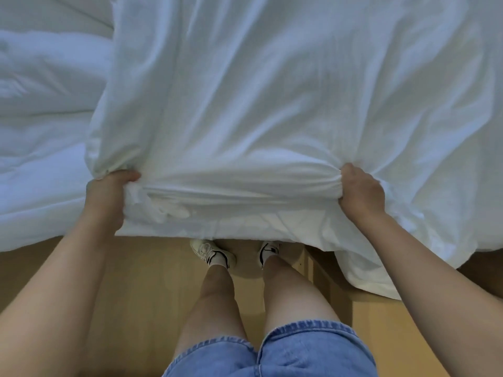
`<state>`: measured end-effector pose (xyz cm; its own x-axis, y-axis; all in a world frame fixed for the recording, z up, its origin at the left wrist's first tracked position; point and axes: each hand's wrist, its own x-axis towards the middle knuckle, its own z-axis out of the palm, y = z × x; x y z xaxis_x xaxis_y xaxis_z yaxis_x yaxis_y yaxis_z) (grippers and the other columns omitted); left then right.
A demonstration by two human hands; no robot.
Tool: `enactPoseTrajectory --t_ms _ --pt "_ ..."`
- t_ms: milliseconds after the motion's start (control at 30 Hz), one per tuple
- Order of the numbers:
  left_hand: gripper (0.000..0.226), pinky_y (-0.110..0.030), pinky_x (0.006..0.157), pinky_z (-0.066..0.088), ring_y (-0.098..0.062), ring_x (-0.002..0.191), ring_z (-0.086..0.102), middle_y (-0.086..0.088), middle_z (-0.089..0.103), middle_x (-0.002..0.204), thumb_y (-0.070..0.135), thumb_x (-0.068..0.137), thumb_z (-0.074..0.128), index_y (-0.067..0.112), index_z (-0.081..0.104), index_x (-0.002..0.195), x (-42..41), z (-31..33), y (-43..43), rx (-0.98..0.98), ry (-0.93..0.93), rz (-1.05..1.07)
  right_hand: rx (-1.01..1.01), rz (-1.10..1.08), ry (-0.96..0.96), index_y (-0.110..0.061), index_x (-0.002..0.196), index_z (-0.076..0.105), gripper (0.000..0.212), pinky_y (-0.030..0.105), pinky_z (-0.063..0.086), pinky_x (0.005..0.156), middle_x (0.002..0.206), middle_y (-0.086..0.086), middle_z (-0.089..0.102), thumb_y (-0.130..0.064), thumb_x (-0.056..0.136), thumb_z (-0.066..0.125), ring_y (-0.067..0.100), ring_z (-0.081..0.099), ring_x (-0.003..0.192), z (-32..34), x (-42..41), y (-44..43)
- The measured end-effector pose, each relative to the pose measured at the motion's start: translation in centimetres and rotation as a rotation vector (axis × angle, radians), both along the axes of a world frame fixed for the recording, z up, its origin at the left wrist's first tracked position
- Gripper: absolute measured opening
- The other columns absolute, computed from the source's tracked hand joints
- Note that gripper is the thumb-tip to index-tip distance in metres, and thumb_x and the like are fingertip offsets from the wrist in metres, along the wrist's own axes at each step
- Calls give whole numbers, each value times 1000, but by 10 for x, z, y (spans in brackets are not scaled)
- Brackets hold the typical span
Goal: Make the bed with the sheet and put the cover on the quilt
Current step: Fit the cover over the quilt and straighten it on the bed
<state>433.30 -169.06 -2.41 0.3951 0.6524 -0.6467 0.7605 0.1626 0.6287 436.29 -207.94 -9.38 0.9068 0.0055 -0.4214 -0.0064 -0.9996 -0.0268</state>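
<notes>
White cover (258,91) sits bunched in left hand (109,198) and right hand (362,191), fingers (353,174) curled tight. Its loose end hangs near the floor (136,281); a shoe (215,253) may trap it.

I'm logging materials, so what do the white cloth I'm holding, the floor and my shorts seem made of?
White cloth: thin woven fabric, probably cotton, matte; it bunches into fine creases.
Floor: pale wood or laminate, smooth, plank seams.
Shorts: blue denim, frayed hem.

One cover (272,91), one quilt (40,104), two hands (109,200) (362,191), two shoes (209,251) (268,250).
</notes>
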Motion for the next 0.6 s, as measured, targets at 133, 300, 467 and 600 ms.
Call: enactPoseTrajectory --t_ms 133,300,467,600 --pt "45 -33 80 47 -26 93 60 -2 63 92 17 70 72 10 58 112 -11 -15 7 -144 -24 -44 -82 -161 148 -3 137 28 62 42 33 97 135 21 37 -8 83 57 38 38 120 11 0 52" --pt "38 -31 74 52 -25 94 65 -8 69 103 11 71 73 9 63 108 -20 -25 23 -353 -153 -87 121 335 -31 -23 146 -6 95 52 10 113 153 19 11 -14 79 60 35 11 141 43 -13 187" --pt "48 -28 70 53 -22 88 67 -6 70 95 17 61 74 6 64 107 -24 -32 39 -549 -246 -106 -62 454 -33 -4 131 39 50 41 33 94 129 16 43 -4 82 52 34 41 119 38 14 306" --pt "28 -29 73 53 -23 85 65 -4 68 87 4 74 71 4 65 101 -21 -29 49 -656 -273 -93 -106 551 -176 4 82 60 35 32 42 49 68 20 57 10 50 72 36 56 59 39 23 307"
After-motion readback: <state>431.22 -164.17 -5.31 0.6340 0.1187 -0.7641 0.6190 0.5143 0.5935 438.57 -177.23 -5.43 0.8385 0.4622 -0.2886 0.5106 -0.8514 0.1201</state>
